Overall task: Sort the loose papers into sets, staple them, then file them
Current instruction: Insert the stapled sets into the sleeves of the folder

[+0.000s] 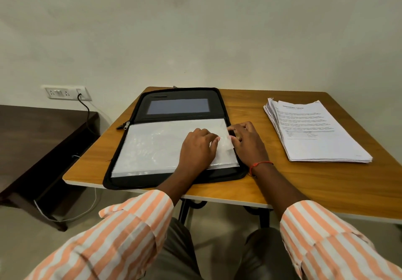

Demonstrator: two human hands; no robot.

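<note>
Head view: sleeve (156, 147) tear risk.
Left hand (199, 147) pinches its edge, right hand (248, 142) hold unclear (fingers curled); hard tug may split it.

Bare table (245, 105) lies between the open folder (174, 140) and the paper stack (315, 132).
</note>
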